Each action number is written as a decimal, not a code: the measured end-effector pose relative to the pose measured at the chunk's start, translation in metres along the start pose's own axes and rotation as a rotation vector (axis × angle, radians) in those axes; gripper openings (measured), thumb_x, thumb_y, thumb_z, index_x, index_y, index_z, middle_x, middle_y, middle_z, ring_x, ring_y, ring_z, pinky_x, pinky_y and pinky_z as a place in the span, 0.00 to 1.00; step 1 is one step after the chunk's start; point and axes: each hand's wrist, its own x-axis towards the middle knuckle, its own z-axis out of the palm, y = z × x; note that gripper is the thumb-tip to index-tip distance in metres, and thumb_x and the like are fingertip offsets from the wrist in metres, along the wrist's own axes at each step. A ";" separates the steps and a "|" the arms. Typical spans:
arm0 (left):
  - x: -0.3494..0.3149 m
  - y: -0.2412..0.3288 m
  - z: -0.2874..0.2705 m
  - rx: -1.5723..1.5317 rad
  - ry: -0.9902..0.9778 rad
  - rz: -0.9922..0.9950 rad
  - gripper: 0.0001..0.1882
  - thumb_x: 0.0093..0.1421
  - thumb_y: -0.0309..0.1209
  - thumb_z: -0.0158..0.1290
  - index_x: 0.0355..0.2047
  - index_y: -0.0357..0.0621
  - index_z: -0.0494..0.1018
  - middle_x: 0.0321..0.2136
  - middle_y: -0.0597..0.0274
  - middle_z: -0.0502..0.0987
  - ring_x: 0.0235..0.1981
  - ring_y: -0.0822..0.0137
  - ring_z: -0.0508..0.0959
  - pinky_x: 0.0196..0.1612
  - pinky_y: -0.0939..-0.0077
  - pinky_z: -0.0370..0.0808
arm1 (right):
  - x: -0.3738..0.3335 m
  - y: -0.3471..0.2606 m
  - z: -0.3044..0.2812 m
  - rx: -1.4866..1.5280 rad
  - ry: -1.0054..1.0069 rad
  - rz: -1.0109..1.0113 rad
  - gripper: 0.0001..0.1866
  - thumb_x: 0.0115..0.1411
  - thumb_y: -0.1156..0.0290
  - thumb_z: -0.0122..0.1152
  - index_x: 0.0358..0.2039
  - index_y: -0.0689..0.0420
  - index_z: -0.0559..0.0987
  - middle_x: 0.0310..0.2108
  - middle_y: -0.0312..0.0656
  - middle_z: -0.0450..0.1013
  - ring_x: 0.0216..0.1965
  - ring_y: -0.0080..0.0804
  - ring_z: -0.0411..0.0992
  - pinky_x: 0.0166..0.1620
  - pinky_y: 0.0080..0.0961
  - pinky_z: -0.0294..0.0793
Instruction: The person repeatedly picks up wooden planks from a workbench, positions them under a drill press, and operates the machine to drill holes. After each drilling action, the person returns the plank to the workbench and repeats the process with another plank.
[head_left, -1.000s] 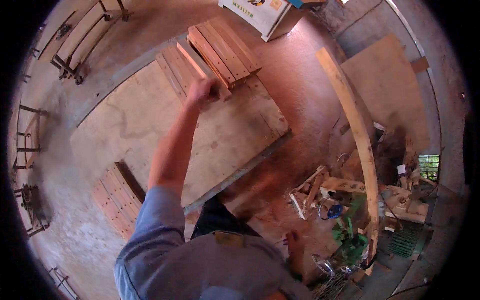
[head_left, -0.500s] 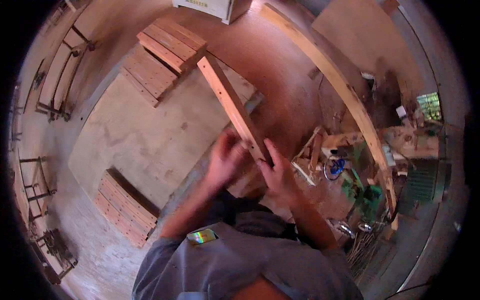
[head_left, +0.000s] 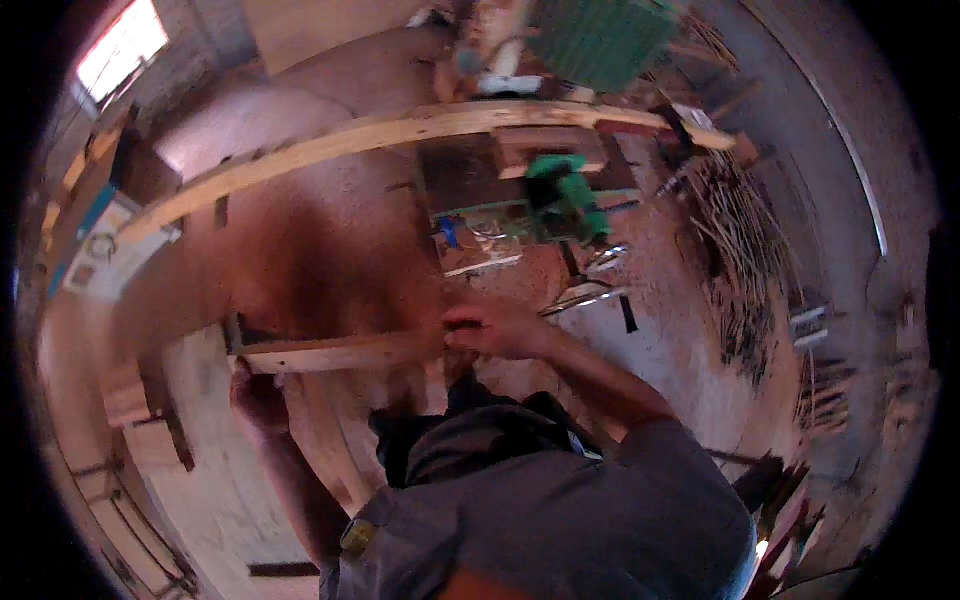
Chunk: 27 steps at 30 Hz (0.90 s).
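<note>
A pale wooden slat (head_left: 340, 353) lies crosswise in front of me, held level between both hands. My left hand (head_left: 258, 400) is closed around its left end, with the thumb and fingers near the tip. At the other end my right hand (head_left: 490, 332) is closed, its fingers curled over the slat; motion blur softens them. Under the slat's left end is the corner of a light board-topped surface (head_left: 205, 400). On that surface, further left, rest stacked wooden pieces (head_left: 135, 395).
A long wooden beam (head_left: 420, 125) crosses ahead of me. Beyond the slat stands a green machine or vise (head_left: 568, 200). Many thin sticks (head_left: 735, 270) are heaped at right, by the wall. A white cabinet (head_left: 110, 245) stands at far left. Sawdust covers the floor (head_left: 690, 370).
My view has turned right, toward the green machine. The slat has gone from pointing away to lying crosswise, and my left hand has moved out to its left end.
</note>
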 end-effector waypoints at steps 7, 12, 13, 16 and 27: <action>0.116 -0.039 0.060 0.080 -0.177 0.070 0.14 0.63 0.37 0.46 0.45 0.43 0.71 0.45 0.58 0.74 0.47 0.63 0.72 0.46 0.67 0.71 | -0.113 0.042 -0.093 0.881 0.725 0.513 0.12 0.62 0.74 0.51 0.44 0.63 0.75 0.26 0.39 0.73 0.26 0.23 0.70 0.30 0.20 0.71; 0.224 -0.092 0.102 -0.013 -0.129 -0.071 0.15 0.64 0.35 0.44 0.47 0.42 0.69 0.47 0.58 0.72 0.50 0.57 0.70 0.54 0.61 0.69 | -0.144 0.053 -0.094 0.809 0.909 0.622 0.11 0.62 0.75 0.50 0.43 0.63 0.75 0.24 0.39 0.72 0.23 0.24 0.69 0.29 0.21 0.70; 0.241 -0.107 0.114 0.001 -0.079 -0.056 0.15 0.64 0.35 0.44 0.48 0.42 0.68 0.48 0.58 0.71 0.50 0.56 0.70 0.55 0.59 0.69 | -0.145 0.052 -0.094 0.779 0.913 0.655 0.11 0.62 0.75 0.50 0.43 0.63 0.75 0.24 0.39 0.72 0.23 0.24 0.69 0.29 0.21 0.70; 0.280 -0.142 0.150 0.014 -0.019 -0.015 0.15 0.64 0.32 0.43 0.49 0.41 0.66 0.49 0.57 0.70 0.50 0.54 0.70 0.55 0.56 0.69 | -0.147 0.052 -0.101 0.694 0.953 0.705 0.11 0.62 0.74 0.50 0.43 0.64 0.74 0.24 0.39 0.72 0.23 0.24 0.69 0.29 0.21 0.69; 0.337 -0.215 0.188 0.118 -0.019 -0.113 0.17 0.61 0.30 0.48 0.48 0.35 0.65 0.42 0.53 0.73 0.42 0.55 0.76 0.45 0.59 0.78 | -0.151 0.072 -0.098 0.761 1.090 0.828 0.12 0.62 0.73 0.49 0.44 0.66 0.72 0.24 0.39 0.72 0.25 0.24 0.69 0.30 0.22 0.70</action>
